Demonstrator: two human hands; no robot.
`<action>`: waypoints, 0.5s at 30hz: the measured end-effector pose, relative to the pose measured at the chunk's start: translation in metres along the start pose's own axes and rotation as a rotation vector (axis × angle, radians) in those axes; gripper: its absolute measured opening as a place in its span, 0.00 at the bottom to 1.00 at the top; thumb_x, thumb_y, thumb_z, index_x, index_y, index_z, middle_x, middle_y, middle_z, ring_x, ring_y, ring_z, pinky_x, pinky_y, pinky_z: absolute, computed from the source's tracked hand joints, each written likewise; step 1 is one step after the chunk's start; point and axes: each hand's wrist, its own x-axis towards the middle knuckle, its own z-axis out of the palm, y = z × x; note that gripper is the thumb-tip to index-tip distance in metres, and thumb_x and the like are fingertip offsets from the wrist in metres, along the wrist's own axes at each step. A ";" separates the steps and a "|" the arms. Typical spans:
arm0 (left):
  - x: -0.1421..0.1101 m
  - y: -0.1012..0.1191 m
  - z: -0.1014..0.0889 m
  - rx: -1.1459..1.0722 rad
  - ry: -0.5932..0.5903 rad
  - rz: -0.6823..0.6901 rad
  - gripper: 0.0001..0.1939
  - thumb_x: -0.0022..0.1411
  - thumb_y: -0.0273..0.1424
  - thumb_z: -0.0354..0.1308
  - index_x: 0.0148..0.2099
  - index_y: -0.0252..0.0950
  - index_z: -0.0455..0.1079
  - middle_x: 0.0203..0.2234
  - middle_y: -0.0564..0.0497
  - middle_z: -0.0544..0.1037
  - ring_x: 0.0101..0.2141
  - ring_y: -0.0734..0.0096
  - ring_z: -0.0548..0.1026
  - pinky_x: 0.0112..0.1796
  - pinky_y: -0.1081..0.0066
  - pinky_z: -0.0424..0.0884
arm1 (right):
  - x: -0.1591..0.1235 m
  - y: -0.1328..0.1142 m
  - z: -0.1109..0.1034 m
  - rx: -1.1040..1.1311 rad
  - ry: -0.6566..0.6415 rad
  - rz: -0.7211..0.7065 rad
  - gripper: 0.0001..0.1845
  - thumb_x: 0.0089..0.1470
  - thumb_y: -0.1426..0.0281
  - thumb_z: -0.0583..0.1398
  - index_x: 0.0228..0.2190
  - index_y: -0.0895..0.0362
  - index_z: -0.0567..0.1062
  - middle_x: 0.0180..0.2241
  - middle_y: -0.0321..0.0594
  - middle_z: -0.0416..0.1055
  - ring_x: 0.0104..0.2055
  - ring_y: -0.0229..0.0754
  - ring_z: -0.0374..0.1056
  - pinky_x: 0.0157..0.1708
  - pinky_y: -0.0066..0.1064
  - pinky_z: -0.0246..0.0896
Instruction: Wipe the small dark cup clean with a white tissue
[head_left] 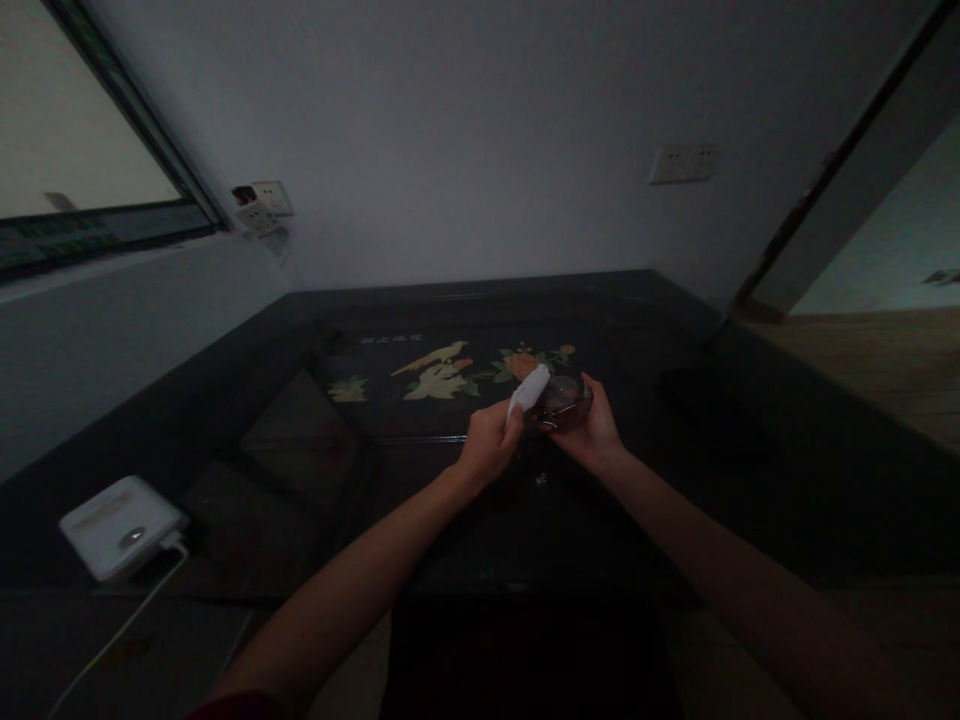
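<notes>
My left hand (486, 440) is closed on a white, folded piece of tissue or cloth (531, 388), pinched between thumb and fingers. My right hand (598, 428) grips a small, dark see-through glass dish (564, 402) from its right side and below. The tissue is at the dish's left rim; whether it touches the glass I cannot tell. Both hands are raised over the middle of a dark, glossy table (525, 540). Dim light hides the finer detail of the dish.
A flower-and-bird picture (442, 375) decorates the tabletop beyond my hands. On the left sits a white box-shaped device (124, 527) with a white cable (120, 635). A dark flat object (709, 410) lies at the right. Wall sockets (682, 163) are behind, and a window (82, 120) is upper left.
</notes>
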 end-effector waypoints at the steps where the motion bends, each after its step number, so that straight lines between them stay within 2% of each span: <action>1: 0.000 0.001 0.000 0.010 -0.009 0.003 0.23 0.66 0.38 0.37 0.24 0.33 0.63 0.19 0.51 0.68 0.22 0.75 0.65 0.25 0.75 0.60 | 0.001 -0.001 -0.001 0.017 0.010 -0.012 0.20 0.54 0.57 0.47 0.30 0.54 0.74 0.25 0.38 0.75 0.24 0.42 0.68 0.17 0.29 0.56; 4: -0.002 0.003 0.002 0.019 -0.040 0.024 0.23 0.66 0.37 0.37 0.29 0.32 0.68 0.24 0.48 0.74 0.27 0.72 0.71 0.30 0.74 0.66 | 0.003 -0.002 -0.003 0.055 0.032 -0.033 0.20 0.54 0.58 0.47 0.29 0.55 0.74 0.24 0.38 0.74 0.25 0.42 0.68 0.18 0.29 0.57; 7: -0.004 0.004 0.002 0.020 -0.054 0.104 0.21 0.66 0.33 0.38 0.37 0.31 0.71 0.35 0.43 0.78 0.38 0.67 0.75 0.39 0.70 0.70 | 0.004 -0.003 -0.005 0.077 0.070 -0.045 0.20 0.54 0.58 0.48 0.28 0.55 0.74 0.23 0.37 0.74 0.25 0.41 0.68 0.18 0.29 0.58; 11: -0.005 0.004 0.004 0.037 -0.074 0.294 0.19 0.65 0.29 0.39 0.51 0.32 0.66 0.51 0.43 0.72 0.53 0.65 0.68 0.53 0.65 0.66 | 0.005 -0.002 -0.005 0.115 0.128 -0.055 0.19 0.54 0.58 0.48 0.26 0.55 0.73 0.21 0.36 0.73 0.23 0.40 0.67 0.21 0.29 0.62; 15: -0.004 0.007 0.006 0.076 -0.140 0.448 0.22 0.64 0.26 0.41 0.59 0.31 0.59 0.56 0.42 0.66 0.58 0.68 0.60 0.57 0.63 0.60 | 0.006 0.001 -0.005 0.124 0.133 -0.064 0.18 0.55 0.60 0.49 0.25 0.55 0.73 0.20 0.35 0.73 0.21 0.38 0.66 0.22 0.29 0.63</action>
